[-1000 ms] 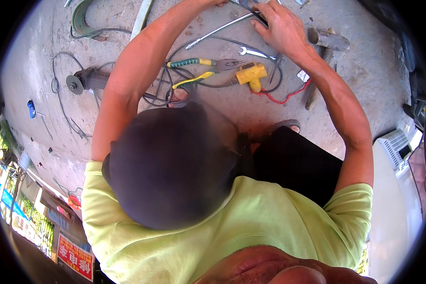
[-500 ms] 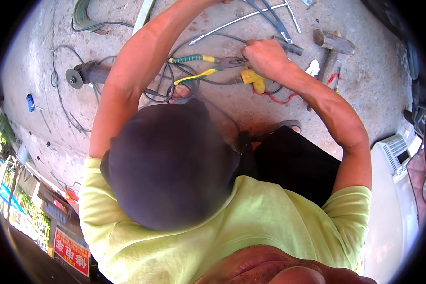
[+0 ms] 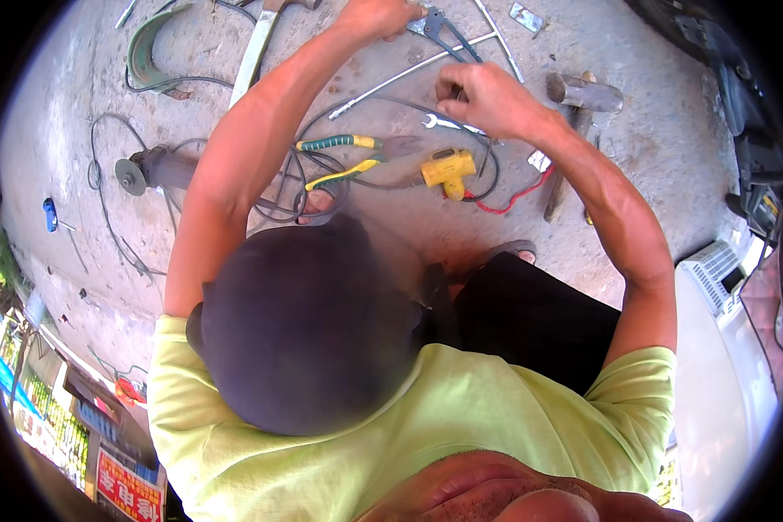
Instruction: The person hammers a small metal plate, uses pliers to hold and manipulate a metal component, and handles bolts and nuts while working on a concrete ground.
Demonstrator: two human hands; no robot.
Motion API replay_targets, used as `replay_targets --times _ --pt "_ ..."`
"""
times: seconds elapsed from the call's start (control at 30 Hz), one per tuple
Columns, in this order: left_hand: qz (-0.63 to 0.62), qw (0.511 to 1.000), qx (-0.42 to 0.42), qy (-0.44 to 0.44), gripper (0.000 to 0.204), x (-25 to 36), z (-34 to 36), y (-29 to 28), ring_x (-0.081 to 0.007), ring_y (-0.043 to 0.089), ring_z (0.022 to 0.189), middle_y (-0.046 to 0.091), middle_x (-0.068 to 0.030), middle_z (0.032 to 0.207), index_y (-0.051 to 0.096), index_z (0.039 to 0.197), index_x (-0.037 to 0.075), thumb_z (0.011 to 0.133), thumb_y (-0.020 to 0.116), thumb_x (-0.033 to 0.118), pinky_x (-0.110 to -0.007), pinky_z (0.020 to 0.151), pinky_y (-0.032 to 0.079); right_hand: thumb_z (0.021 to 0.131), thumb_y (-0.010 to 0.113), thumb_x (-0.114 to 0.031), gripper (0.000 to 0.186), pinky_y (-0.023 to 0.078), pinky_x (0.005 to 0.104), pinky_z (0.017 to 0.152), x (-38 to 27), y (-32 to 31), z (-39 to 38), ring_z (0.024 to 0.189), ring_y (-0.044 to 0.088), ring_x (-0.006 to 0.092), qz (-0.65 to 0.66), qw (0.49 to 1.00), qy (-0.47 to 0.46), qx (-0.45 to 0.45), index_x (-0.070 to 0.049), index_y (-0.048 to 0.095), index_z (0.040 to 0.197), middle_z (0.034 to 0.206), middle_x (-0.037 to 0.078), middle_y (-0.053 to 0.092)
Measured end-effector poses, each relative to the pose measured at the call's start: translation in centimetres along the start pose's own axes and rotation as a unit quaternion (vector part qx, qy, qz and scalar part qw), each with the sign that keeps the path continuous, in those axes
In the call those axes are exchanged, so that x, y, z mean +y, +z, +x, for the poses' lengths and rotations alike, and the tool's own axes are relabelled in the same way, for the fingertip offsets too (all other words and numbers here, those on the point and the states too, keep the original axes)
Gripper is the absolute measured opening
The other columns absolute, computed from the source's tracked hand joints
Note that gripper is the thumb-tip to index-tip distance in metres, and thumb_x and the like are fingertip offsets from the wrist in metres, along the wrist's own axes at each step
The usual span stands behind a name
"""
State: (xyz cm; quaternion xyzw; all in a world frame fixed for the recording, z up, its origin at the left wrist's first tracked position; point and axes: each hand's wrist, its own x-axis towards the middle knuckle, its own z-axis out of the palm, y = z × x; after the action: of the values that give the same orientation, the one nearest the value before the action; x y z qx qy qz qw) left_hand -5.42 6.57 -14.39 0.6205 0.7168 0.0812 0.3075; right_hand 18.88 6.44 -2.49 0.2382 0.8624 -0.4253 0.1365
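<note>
At the top of the view, my left hand (image 3: 378, 17) is closed on the metal head of a blue-handled plier-like tool (image 3: 444, 33); part of the fingers is cut off by the frame edge. My right hand (image 3: 491, 100) hovers with loosely curled fingers, a gap between thumb and forefinger, and nothing visible in it. Beneath it lies an open-ended wrench (image 3: 452, 123). Nearer to me are pliers with green and yellow handles (image 3: 344, 142), slightly blurred, and a yellow plug-like piece (image 3: 448, 170) with a red cord. A thin T-shaped metal bar (image 3: 409, 78) crosses below the blue-handled tool.
An angle grinder (image 3: 161, 165) lies left, its disc exposed and cable looped. A hammer with a thick head (image 3: 583, 92) lies right; another hammer (image 3: 257, 43) is beyond my left forearm. A curved green metal piece (image 3: 148, 52) and a blue-handled screwdriver (image 3: 50, 213) rest on the concrete.
My left hand has come further into view with the blue-handled tool, which has shifted away to the upper left. My right hand has left the pliers' jaws and moved farther out, uncovering the wrench.
</note>
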Motion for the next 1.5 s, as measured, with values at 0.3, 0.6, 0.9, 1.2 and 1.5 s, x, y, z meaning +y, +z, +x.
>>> replay_targets --times 0.3,0.6,0.9,1.2,1.5 --pt "-0.039 0.998 -0.004 -0.045 0.045 1.2 -0.6 -1.3 -0.0445 0.07 0.098 0.071 -0.0299 0.103 0.077 0.095 0.0 0.088 0.059 0.041 -0.05 0.09 0.055 0.094 0.068 -0.014 0.029 0.055 0.0344 0.082 4.7 -1.0 5.5 0.093 0.069 0.0188 0.206 0.938 0.038 0.275 -0.001 0.07 0.119 0.106 0.013 0.074" --pt "-0.086 0.989 -0.042 -0.108 0.046 2.8 -1.3 -2.7 -0.0441 0.07 0.098 0.071 -0.03 0.102 0.077 0.097 0.0 0.086 0.061 0.042 -0.049 0.09 0.055 0.094 0.073 -0.015 0.021 0.055 0.0308 0.082 6.6 0.9 6.7 0.092 0.069 0.0163 0.138 0.928 0.019 0.344 -0.005 0.078 0.112 0.103 0.007 0.073" --pt "-0.116 0.988 -0.028 -0.101 0.045 2.9 -1.5 -2.8 -0.0429 0.071 0.099 0.072 -0.0294 0.101 0.078 0.097 0.0 0.086 0.064 0.042 -0.048 0.09 0.055 0.092 0.073 -0.011 0.019 0.054 0.0304 0.079 6.8 1.1 7.3 0.087 0.069 0.0179 0.117 0.923 -0.032 0.366 -0.007 0.078 0.11 0.1 0.007 0.069" --pt "-0.101 0.987 -0.014 -0.122 0.048 2.7 -1.4 -2.3 -0.0423 0.07 0.104 0.071 -0.0297 0.106 0.077 0.102 -0.001 0.088 0.065 0.043 -0.048 0.093 0.055 0.092 0.071 -0.011 0.018 0.056 0.0349 0.082 5.8 1.5 7.0 0.093 0.07 0.0255 -0.037 0.913 -0.067 0.402 -0.009 0.076 0.11 0.102 0.009 0.07" --pt "-0.138 0.982 -0.038 -0.127 0.047 2.5 -1.9 -2.6 -0.0379 0.071 0.102 0.073 -0.0255 0.104 0.076 0.107 0.001 0.088 0.068 0.043 -0.045 0.091 0.055 0.089 0.072 -0.012 0.018 0.057 0.0371 0.083 6.0 2.8 7.7 0.097 0.07 0.0275 -0.037 0.9 -0.037 0.433 -0.012 0.076 0.107 0.104 0.007 0.071"
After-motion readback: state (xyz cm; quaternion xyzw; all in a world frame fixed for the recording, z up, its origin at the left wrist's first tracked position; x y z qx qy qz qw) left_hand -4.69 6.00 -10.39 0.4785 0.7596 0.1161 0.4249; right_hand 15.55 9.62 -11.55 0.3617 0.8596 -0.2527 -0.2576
